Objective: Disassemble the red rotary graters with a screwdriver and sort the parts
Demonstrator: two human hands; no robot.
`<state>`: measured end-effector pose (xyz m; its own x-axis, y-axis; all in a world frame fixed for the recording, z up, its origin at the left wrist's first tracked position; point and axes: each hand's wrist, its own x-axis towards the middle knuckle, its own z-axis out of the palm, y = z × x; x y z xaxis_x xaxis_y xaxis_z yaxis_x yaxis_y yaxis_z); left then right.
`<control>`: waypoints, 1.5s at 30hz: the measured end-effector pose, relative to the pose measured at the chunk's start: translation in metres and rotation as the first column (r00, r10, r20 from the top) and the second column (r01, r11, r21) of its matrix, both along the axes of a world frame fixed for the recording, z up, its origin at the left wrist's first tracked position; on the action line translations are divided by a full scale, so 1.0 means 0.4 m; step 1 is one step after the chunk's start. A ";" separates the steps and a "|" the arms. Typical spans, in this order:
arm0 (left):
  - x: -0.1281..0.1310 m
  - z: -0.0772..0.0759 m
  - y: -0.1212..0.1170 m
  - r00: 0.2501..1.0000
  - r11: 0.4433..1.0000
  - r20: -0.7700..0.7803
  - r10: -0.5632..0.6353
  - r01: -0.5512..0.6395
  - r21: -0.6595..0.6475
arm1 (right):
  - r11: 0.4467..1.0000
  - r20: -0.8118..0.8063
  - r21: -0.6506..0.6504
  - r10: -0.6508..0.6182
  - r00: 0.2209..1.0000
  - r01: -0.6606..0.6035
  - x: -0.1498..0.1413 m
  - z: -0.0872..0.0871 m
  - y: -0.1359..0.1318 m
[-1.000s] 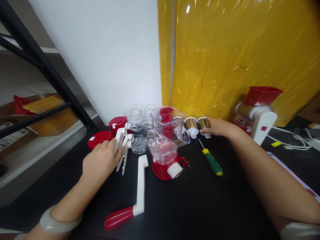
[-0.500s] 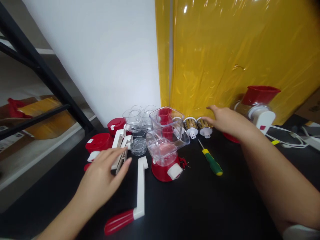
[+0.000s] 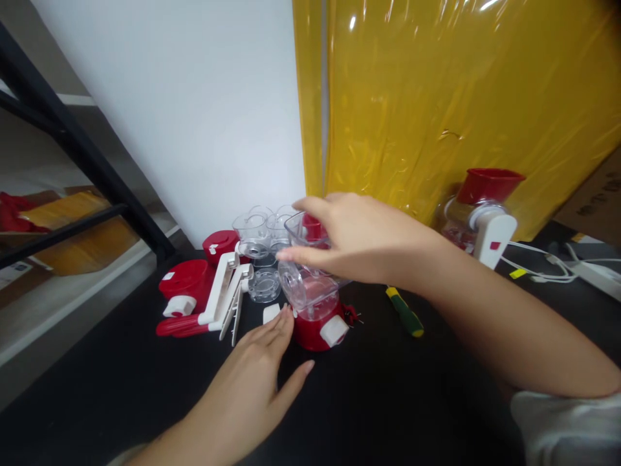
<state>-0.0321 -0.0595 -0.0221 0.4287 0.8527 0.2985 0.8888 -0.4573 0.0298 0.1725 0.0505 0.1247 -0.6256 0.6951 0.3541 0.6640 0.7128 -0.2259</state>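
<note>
A rotary grater with a clear plastic body (image 3: 310, 291) stands on a red base (image 3: 313, 333), with a white knob (image 3: 334, 331) on its front. Spread above its clear top, my right hand (image 3: 349, 236) hides part of the hopper; contact is unclear. My left hand (image 3: 262, 362) is open, fingertips by the left side of the base and thumb apart. Beneath it lies a crank handle, of which only the white end (image 3: 272, 314) shows. Several more white crank handles (image 3: 220, 291) with red grips lie to the left.
Red bases (image 3: 187, 281) and clear housings (image 3: 252, 230) sit at the back left. A green and yellow screwdriver (image 3: 407, 314) lies right of the grater. An assembled grater (image 3: 490, 188) and white cables (image 3: 548, 259) stand farther right. A black shelf frame (image 3: 97, 155) is at left.
My right hand has moved left from the grating drums to over the clear hopper. My left hand has moved right, from the crank handles to beside the red base.
</note>
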 end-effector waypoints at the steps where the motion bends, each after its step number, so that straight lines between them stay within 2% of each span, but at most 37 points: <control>1: 0.004 -0.002 0.002 1.000 1.000 0.000 -0.002 0.002 0.003 | 1.000 0.028 -0.006 -0.011 1.000 0.012 -0.006 -0.005 0.000; 6: 0.022 0.000 0.010 1.000 0.999 -0.012 0.000 0.001 0.055 | 0.995 0.047 0.048 -0.091 0.995 0.088 -0.021 -0.027 -0.011; 12: 0.033 0.010 0.008 1.000 0.997 -0.012 -0.013 0.014 0.081 | 0.993 0.058 0.038 -0.118 0.991 0.115 -0.019 -0.025 -0.014; 24: 0.028 0.028 0.031 0.995 0.998 0.097 0.020 -0.013 -0.069 | 0.999 0.045 -0.033 0.013 0.999 -0.012 -0.005 -0.018 0.019; 28: 0.033 0.022 0.027 0.999 0.995 0.049 0.017 -0.012 -0.097 | 0.998 0.048 -0.034 0.049 0.998 -0.047 -0.007 -0.012 0.028; 32: 0.051 0.022 0.008 0.997 0.994 -0.050 0.066 -0.070 -0.078 | 0.999 0.057 -0.005 0.033 0.998 -0.032 -0.009 -0.013 0.027; 36: 0.054 0.052 0.010 0.986 0.981 -0.075 0.149 -0.157 -0.116 | 0.999 0.060 0.000 0.034 0.998 -0.035 -0.009 -0.015 0.024; 39: 0.020 0.079 0.053 0.978 0.946 0.013 0.209 -0.199 -0.254 | 0.999 0.041 0.013 0.034 0.999 -0.034 -0.015 -0.012 0.022; 41: -0.018 0.089 0.096 0.971 0.920 0.129 0.199 -0.140 -0.365 | 0.999 0.035 0.020 0.050 0.998 -0.051 -0.022 -0.008 0.020; 42: -0.039 0.090 0.119 0.966 0.910 0.205 0.156 -0.060 -0.410 | 0.997 0.035 0.022 0.069 0.997 -0.070 -0.026 -0.005 0.020; 44: -0.078 0.090 0.162 0.946 0.890 0.315 0.073 0.081 -0.449 | 0.991 0.036 0.030 0.126 0.991 -0.127 -0.033 -0.001 0.022; 45: -0.095 0.089 0.181 0.943 0.882 0.326 0.067 0.097 -0.461 | 0.986 0.033 0.038 0.160 0.987 -0.161 -0.036 0.000 0.026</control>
<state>-0.0700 0.0129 0.0134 0.3918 0.9200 -0.0068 0.7845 -0.3302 0.5249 0.1581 0.0607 0.1247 -0.7389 0.5702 0.3592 0.5461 0.8189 -0.1765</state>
